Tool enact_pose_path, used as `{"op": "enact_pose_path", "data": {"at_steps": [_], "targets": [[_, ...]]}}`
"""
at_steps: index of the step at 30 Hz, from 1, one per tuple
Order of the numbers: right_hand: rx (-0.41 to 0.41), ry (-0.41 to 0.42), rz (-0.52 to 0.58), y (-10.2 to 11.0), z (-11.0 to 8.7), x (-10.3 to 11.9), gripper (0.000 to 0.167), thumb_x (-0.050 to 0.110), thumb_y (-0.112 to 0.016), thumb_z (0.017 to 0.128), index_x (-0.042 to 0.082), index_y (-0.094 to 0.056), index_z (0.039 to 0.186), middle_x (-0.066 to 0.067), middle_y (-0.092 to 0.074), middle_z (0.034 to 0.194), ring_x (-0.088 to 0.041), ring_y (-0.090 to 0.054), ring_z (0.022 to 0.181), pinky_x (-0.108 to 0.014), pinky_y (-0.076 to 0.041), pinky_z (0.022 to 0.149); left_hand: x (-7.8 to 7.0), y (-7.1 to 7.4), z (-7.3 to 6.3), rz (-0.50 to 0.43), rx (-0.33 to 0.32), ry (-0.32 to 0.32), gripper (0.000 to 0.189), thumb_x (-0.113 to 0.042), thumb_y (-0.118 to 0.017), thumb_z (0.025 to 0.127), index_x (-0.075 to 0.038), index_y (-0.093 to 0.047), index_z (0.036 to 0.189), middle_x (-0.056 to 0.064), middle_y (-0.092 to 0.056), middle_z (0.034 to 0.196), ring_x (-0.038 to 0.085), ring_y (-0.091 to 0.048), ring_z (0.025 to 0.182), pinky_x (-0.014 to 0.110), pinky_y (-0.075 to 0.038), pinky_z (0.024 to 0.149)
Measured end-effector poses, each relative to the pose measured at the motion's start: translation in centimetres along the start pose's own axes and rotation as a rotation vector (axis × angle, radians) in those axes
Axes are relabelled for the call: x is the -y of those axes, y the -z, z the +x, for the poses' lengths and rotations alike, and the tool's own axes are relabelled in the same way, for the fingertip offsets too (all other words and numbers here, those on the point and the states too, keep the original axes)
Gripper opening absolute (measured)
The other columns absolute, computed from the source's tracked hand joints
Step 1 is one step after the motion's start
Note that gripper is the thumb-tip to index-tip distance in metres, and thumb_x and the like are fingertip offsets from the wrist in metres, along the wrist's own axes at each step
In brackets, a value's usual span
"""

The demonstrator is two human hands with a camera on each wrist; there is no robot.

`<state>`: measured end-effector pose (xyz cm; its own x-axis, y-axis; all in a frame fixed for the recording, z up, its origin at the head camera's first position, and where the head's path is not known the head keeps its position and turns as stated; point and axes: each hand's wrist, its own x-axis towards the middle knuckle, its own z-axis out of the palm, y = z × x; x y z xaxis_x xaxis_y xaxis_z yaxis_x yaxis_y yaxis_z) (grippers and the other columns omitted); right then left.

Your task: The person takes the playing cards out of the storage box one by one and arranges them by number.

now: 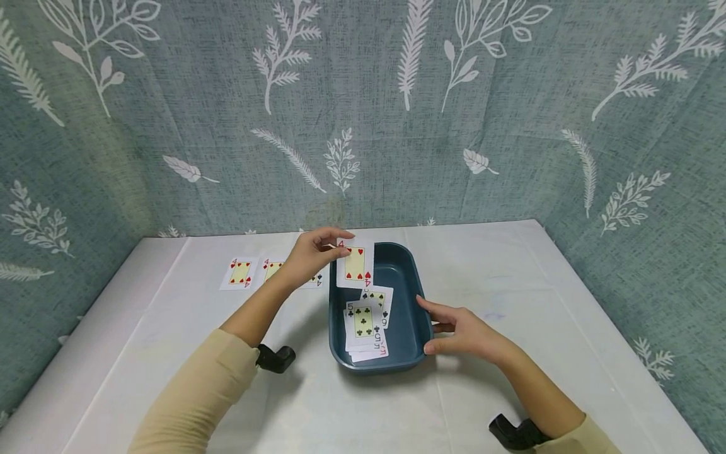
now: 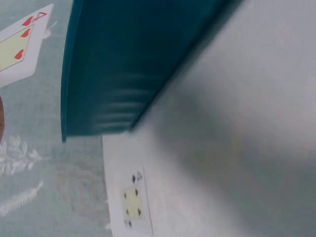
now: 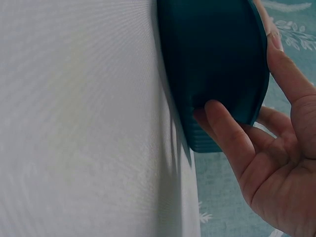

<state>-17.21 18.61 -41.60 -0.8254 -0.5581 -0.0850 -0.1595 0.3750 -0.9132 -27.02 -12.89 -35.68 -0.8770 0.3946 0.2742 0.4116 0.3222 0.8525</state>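
My left hand [image 1: 319, 253] pinches a four of hearts [image 1: 355, 268] at its upper left, holding it above the far left part of a dark blue tray [image 1: 405, 340]. The same card [image 2: 24, 44] is partly seen in the left wrist view, with only a sliver of a finger beside it. Inside the tray lie a five of clubs [image 1: 363, 323], a six with black pips [image 1: 379, 301] and a mostly covered card with red print [image 1: 371, 354]. My right hand [image 1: 467, 331] holds the tray's right side, its fingers [image 3: 229, 131] against the outer wall and rim.
Left of the tray, a row of fours lies on the white table [image 1: 482, 391]: two red ones [image 1: 240, 273] and a black one [image 1: 314, 282], partly hidden by my left hand and arm. Patterned cloth [image 1: 363, 145] hangs behind the table and at both sides.
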Motion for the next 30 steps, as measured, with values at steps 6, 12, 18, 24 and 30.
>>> {"op": "enact_pose_path", "data": {"at_steps": [6, 12, 18, 24, 30], "targets": [[0.002, 0.006, -0.006, -0.1, 0.0, 0.0, 0.086, 0.023, -0.077, 0.079, 0.006, -0.029, 0.148, -0.022, -0.033, 0.148, -0.038, -0.054, 0.119, -0.046, -0.045, 0.097, 0.3, 1.8, -0.7, -0.059, -0.073, 0.043, 0.031, -0.011, -0.068, 0.087, -0.004, -0.065, 0.117, 0.006, -0.058, 0.081, 0.011, -0.049, 0.064, 0.023, -0.043, 0.061], [-0.007, 0.008, -0.009, -0.1, -0.1, 0.0, 0.084, 0.020, -0.077, 0.079, 0.005, -0.030, 0.147, -0.023, -0.034, 0.147, -0.037, -0.055, 0.118, -0.047, -0.046, 0.096, 1.1, 3.4, -1.2, -0.079, -0.133, 0.057, 0.033, -0.009, -0.067, 0.087, 0.000, -0.063, 0.119, 0.001, -0.050, 0.079, 0.007, -0.044, 0.065, 0.020, -0.041, 0.059], [-0.009, 0.000, -0.009, -0.1, 0.0, -0.2, 0.085, 0.021, -0.078, 0.079, 0.006, -0.030, 0.148, -0.023, -0.035, 0.147, -0.037, -0.054, 0.119, -0.046, -0.045, 0.097, 1.0, 4.7, -2.2, -0.086, -0.164, 0.084, 0.033, -0.004, -0.066, 0.087, 0.004, -0.061, 0.119, -0.001, -0.049, 0.078, 0.007, -0.044, 0.067, 0.018, -0.041, 0.060], [-0.014, -0.013, -0.003, -0.2, -0.1, 0.0, 0.086, 0.022, -0.078, 0.079, 0.006, -0.030, 0.148, -0.023, -0.036, 0.146, -0.038, -0.054, 0.119, -0.047, -0.045, 0.097, 0.4, 6.0, -3.3, -0.066, -0.176, 0.102, 0.032, -0.002, -0.063, 0.089, 0.008, -0.059, 0.119, 0.000, -0.049, 0.078, 0.006, -0.041, 0.063, 0.020, -0.040, 0.059], [-0.018, -0.015, -0.006, -0.2, -0.1, 0.1, 0.086, 0.023, -0.078, 0.078, 0.006, -0.030, 0.148, -0.022, -0.036, 0.147, -0.038, -0.054, 0.119, -0.047, -0.045, 0.097, 3.0, 7.7, -3.9, -0.036, -0.225, 0.119, 0.035, -0.010, -0.065, 0.089, 0.003, -0.060, 0.121, -0.002, -0.052, 0.080, 0.007, -0.048, 0.069, 0.019, -0.046, 0.064]]}}
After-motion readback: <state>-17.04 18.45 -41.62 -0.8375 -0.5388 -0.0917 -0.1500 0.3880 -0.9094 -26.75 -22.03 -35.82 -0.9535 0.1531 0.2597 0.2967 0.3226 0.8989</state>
